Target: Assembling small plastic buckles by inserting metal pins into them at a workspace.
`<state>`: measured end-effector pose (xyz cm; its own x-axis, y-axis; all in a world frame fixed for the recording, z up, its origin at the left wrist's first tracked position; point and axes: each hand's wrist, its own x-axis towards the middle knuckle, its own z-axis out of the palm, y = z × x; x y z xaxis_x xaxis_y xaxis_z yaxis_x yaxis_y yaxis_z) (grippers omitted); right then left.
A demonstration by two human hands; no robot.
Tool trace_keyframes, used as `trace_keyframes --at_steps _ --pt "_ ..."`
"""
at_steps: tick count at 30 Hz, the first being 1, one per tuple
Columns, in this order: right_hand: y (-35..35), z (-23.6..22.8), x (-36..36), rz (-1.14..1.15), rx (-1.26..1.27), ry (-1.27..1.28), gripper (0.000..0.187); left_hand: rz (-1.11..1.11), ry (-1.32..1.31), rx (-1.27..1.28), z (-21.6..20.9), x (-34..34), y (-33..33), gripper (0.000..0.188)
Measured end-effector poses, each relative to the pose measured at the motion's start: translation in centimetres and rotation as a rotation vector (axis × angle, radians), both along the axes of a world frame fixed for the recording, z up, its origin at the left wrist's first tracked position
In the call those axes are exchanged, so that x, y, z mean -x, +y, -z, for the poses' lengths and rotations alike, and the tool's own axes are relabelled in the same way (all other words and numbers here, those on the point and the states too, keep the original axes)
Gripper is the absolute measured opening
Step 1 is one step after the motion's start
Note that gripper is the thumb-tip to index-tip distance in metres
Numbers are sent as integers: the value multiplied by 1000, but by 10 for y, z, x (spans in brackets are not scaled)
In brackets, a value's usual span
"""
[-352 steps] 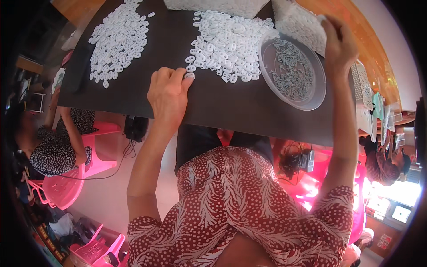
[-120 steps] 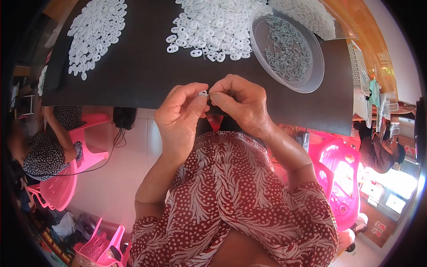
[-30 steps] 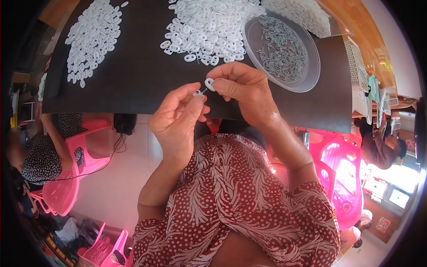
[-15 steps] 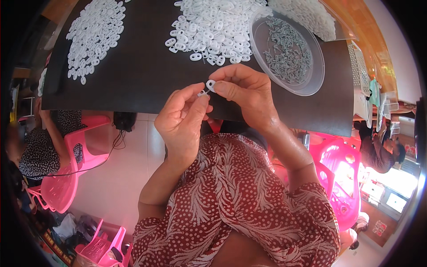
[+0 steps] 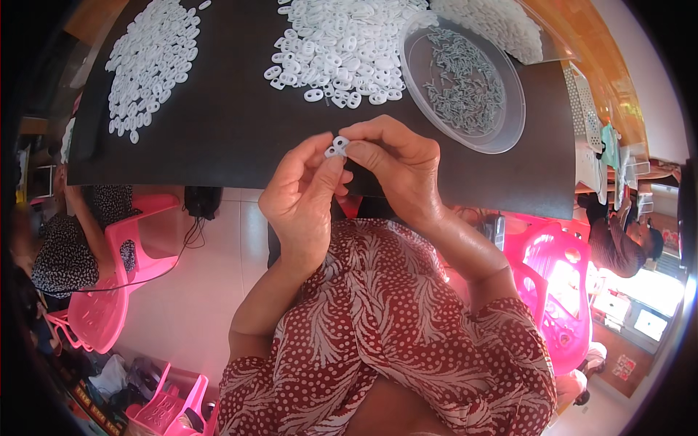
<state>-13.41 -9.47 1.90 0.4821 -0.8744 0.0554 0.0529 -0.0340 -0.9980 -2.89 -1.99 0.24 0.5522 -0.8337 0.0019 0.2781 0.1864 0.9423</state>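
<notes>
Over the near edge of the dark table [image 5: 218,145], my left hand [image 5: 302,196] pinches a small white oval plastic piece [image 5: 331,152] between thumb and forefinger. A second such white plastic piece [image 5: 340,142] is pinched in my right hand [image 5: 402,167]. The two pieces touch and seem to overlap at an angle; fingertips hide part of both. Just beyond my hands lies a large pile of white two-holed oval pieces [image 5: 349,54]. To the right, a round clear tub [image 5: 518,109] holds many small grey screws [image 5: 465,83].
Another spread of white pieces [image 5: 149,69] covers the table's far left. Behind the tub stands a clear container of whitish pieces [image 5: 494,25]. Pink plastic chairs [image 5: 120,283] stand at left and right. One person [image 5: 69,243] sits at the left, another [image 5: 618,243] at the far right.
The two white pieces, with a thin pin between them half a second ago, now sit against each other. My right hand has come slightly lower and closer to my left hand.
</notes>
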Motion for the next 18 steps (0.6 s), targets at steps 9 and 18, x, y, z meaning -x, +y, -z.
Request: trace_keyframes --at_steps 9,18 --pt "3 7 7 66 388 130 18 38 125 16 0 7 -2 28" --pt "7 5 13 69 515 247 21 65 191 40 3 9 -3 22"
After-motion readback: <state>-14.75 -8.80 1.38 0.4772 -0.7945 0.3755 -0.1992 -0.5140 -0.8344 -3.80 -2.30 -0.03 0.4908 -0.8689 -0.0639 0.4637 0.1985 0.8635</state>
